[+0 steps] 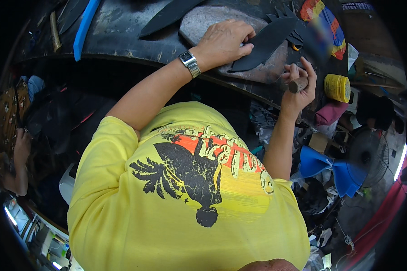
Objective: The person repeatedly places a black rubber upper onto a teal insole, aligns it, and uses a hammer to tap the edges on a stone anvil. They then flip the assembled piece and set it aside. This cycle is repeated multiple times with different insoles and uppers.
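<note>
My left hand (225,41), with a metal watch at the wrist, rests on a worn greyish-pink slab (201,22). Its fingers are curled together at the left edge of a black, blade-shaped flat piece (262,47); something small and pale shows by the thumb, too hidden to name. In my right hand (303,81), right of the slab, is a tool with a round wooden handle (298,85). Its far end is lost in a dark, bluish blur. Jagged black pieces (285,12) lie at the slab's far right.
A blue strip (86,29) and a wooden stick (55,31) lie left on the dark table (122,38). At right are colourful cloth (328,27), a yellow tub (337,88), a blue sheet (328,167) and a fan (368,156). Another person's arm (21,158) shows at far left.
</note>
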{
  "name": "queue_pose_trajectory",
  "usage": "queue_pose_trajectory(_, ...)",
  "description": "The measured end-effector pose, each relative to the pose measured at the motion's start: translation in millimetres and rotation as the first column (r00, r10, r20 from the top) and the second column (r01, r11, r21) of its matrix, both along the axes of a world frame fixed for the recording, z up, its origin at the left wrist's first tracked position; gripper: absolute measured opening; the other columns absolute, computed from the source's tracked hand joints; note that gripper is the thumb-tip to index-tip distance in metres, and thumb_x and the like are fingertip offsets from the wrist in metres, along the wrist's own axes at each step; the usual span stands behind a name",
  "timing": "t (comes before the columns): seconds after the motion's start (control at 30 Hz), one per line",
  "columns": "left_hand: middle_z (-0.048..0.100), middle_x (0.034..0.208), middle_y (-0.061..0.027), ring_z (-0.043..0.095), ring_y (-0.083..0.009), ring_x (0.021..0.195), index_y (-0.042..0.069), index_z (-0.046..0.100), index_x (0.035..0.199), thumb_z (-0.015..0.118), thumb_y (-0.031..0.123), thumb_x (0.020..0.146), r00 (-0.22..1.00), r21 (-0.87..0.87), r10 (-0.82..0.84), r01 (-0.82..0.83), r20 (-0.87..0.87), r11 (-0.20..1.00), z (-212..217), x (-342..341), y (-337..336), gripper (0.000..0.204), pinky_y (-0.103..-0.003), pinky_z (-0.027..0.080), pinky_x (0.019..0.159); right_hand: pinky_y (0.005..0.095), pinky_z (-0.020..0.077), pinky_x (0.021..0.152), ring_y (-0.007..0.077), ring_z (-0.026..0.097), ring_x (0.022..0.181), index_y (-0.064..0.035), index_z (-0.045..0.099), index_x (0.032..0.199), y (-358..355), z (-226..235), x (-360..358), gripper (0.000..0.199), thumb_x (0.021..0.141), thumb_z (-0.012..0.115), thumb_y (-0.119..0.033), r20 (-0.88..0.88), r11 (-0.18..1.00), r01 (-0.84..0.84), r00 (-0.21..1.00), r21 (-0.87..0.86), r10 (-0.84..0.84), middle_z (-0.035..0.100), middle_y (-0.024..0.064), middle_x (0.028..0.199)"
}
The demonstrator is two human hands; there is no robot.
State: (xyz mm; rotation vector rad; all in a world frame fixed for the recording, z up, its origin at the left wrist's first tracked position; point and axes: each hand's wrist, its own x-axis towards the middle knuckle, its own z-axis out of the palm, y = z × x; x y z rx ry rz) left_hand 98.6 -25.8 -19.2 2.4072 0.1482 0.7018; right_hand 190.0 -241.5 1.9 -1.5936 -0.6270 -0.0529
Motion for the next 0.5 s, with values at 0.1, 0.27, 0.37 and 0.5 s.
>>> queue_pose_trajectory(0.1, 0.068, 0.089, -0.007, 0.066, -0.0265, 0.086, 0.009, 0.067, 0.099, 0.073, 0.025, 0.086, 1.0, -0.035, -0.014, 0.015, 0.018, 0.999, 0, -1, 0, 0.022, -0.039, 0.053, 0.076, 0.0187, 0.0448, 0.057, 0.0088, 0.062, 0.064, -0.0025, 0.063, 0.121, 29, 1, 3, 0.025, 0.096, 0.067, -0.006, -0.159, 0.989, 0.015, 0.987, 0.146, 0.009, 0.068, 0.0097, 0.085)
queue_pose_trajectory(0.27, 0.069, 0.088, -0.0122, 0.068, -0.0322, 0.084, 0.007, 0.062, 0.101, 0.069, 0.021, 0.089, 0.999, -0.119, -0.052, 0.053, 0.012, 0.991, 4, -3, 2, 0.02, -0.04, 0.053, 0.073, 0.0195, 0.0443, 0.061, 0.0075, 0.06, 0.068, -0.0041, 0.065, 0.116, 47, -17, 8, 0.02, 0.096, 0.067, -0.007, -0.083, 0.999, 0.049, 0.995, -0.003, -0.049, 0.064, 0.0036, 0.082)
queue_pose_trajectory(0.37, 0.069, 0.088, -0.0194, 0.069, -0.0385, 0.082, 0.005, 0.058, 0.107, 0.065, 0.019, 0.092, 0.997, -0.283, -0.073, 0.068, -0.006, 0.957, 10, -5, 2, 0.021, -0.043, 0.054, 0.071, 0.022, 0.0468, 0.069, 0.0075, 0.058, 0.076, -0.0061, 0.067, 0.115, 44, -27, 4, 0.021, 0.095, 0.069, -0.008, 0.002, 0.991, 0.084, 0.996, -0.106, -0.085, 0.061, -0.0003, 0.085)
queue_pose_trajectory(0.5, 0.068, 0.088, -0.0213, 0.068, -0.0409, 0.081, 0.004, 0.057, 0.111, 0.062, 0.015, 0.095, 0.997, -0.326, -0.069, 0.079, 0.041, 0.942, 14, -6, 3, 0.02, -0.044, 0.052, 0.07, 0.0219, 0.0459, 0.069, 0.0071, 0.056, 0.075, -0.0069, 0.068, 0.115, 44, -30, 1, 0.021, 0.094, 0.071, -0.009, 0.073, 0.986, 0.105, 0.993, -0.133, -0.096, 0.061, -0.0001, 0.084)
